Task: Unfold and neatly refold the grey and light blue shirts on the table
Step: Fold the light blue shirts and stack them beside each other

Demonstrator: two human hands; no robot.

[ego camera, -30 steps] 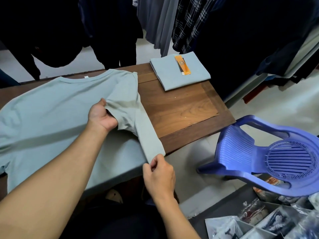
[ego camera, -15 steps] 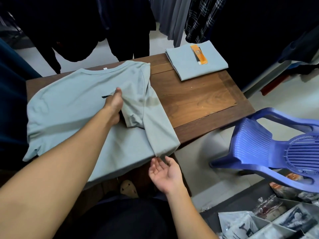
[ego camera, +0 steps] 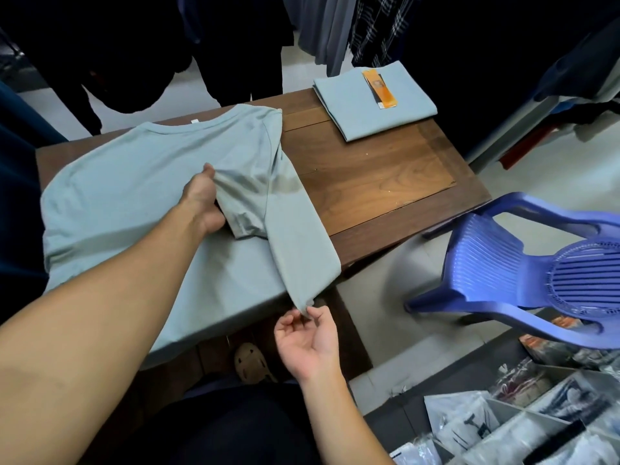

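Grey shirt sits mid-refold: left hand grips its tucked sleeve, right hand pinches the hem corner. Next, that fold probably needs laying flat.

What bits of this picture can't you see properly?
Head view:
- Left hand: fingers hidden under the grey shirt sleeve it holds.
- Right hand: too blurred to tell whether it pinches the shirt's corner.
- Orange tag on the folded light blue shirt: print too small.
- Blue chair: cut off by the right edge.
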